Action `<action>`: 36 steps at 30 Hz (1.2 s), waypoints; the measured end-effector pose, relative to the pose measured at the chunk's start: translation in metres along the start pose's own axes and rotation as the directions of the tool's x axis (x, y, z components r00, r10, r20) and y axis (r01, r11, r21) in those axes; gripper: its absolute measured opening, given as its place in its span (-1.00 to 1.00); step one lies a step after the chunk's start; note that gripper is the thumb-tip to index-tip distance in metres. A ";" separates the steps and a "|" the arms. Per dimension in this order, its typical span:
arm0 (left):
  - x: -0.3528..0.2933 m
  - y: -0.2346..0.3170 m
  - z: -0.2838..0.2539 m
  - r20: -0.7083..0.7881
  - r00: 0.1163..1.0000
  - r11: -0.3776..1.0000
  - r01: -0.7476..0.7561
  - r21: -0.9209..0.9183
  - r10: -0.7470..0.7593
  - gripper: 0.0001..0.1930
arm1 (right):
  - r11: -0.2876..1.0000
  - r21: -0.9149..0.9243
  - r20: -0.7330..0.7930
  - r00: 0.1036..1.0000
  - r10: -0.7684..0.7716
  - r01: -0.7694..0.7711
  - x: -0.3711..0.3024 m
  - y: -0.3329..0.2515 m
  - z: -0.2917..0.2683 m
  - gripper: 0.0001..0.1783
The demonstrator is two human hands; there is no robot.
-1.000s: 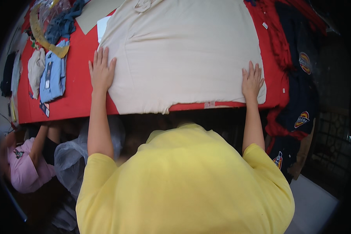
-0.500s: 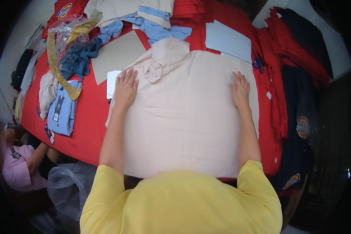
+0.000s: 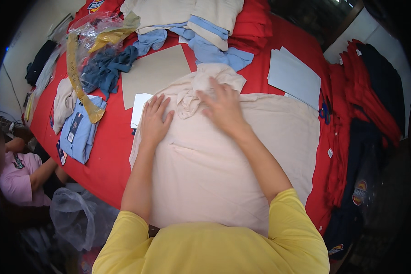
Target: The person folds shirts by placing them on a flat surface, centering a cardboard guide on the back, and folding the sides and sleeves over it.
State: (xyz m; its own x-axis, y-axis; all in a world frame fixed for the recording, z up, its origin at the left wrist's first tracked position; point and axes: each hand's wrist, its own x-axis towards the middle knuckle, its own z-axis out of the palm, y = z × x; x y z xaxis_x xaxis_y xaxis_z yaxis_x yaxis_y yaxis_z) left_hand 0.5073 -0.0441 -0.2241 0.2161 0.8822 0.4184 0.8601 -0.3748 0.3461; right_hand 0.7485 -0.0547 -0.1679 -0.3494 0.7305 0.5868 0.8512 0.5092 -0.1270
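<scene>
Two hands, left (image 3: 154,121) and right (image 3: 223,108), lie on one beige shirt (image 3: 223,164). At twelve o'clock sits one brown cardboard sheet (image 3: 153,73); at two o'clock, one stack of grey sheets (image 3: 294,77); at ten o'clock, one folded light-blue shirt (image 3: 80,132).

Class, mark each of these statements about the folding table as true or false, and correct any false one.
1. Both hands rest on a beige shirt. True.
2. The table cover is green. False: it is red.
3. The right hand is by the shirt's collar. True.
4. The left hand holds scissors. False: it lies flat and empty on the shirt.
5. A sheet of brown cardboard lies beyond the left hand. True.
</scene>
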 end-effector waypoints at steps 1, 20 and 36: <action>0.000 0.000 0.000 0.013 1.000 1.000 0.005 -0.005 -0.005 -0.55 | 0.997 -0.003 0.032 0.996 -0.082 0.082 0.011 -0.006 0.012 -0.66; 0.013 0.023 -0.015 0.024 0.982 0.908 -0.164 -0.386 0.187 -0.80 | 0.903 0.347 0.070 0.967 0.245 -0.254 0.036 0.029 0.038 -0.74; -0.096 0.103 -0.043 0.069 0.985 0.795 -0.086 -0.601 0.159 -0.89 | 0.576 0.613 0.262 0.827 0.498 -0.541 -0.136 -0.010 -0.087 -0.94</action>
State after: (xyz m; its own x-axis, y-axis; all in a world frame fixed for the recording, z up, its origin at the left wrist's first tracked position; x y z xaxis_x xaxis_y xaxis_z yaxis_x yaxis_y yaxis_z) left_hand 0.5554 -0.1796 -0.1923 0.3811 0.8289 0.4096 0.3875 -0.5454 0.7433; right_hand 0.8220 -0.1986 -0.1772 0.0323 0.9766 0.2126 0.4394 0.1772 -0.8806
